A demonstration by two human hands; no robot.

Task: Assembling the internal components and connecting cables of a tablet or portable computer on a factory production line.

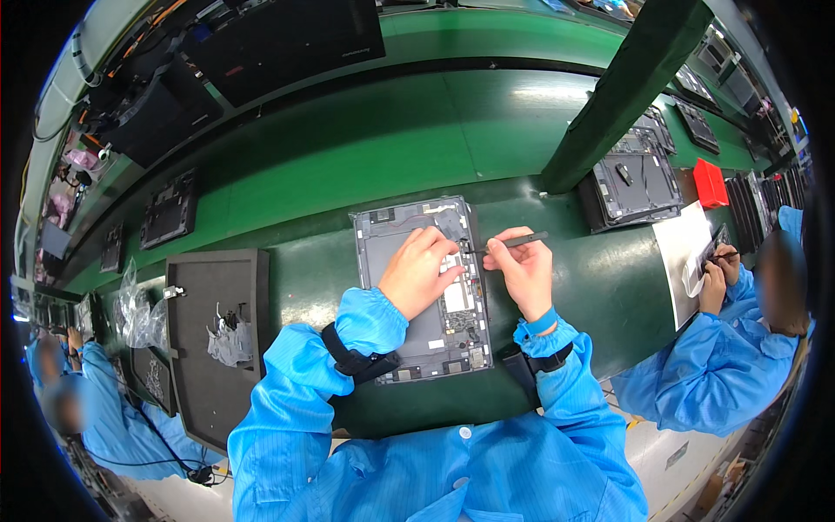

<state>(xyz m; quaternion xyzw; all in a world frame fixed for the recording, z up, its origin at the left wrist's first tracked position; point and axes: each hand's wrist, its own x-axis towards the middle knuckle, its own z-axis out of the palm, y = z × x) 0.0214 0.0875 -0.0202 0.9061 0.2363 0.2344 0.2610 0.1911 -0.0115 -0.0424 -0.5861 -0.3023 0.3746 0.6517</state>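
Observation:
A grey, opened laptop or tablet chassis lies in front of me, with a circuit board and white labels along its right side. My left hand rests on it, thumb apart from the fingers, fingertips at the board's upper part. What lies under those fingertips is hidden. Between thumb and fingers, my right hand pinches a slim black tool, seemingly tweezers. Its thin end points left to the upper right part of the board, close to my left fingertips. Whether it touches anything is too small to tell.
Left of the chassis stands a black foam tray with small grey parts. Clear plastic bags lie beyond it. Stacked device chassis, a green post and a red bin stand at right. A co-worker sits there.

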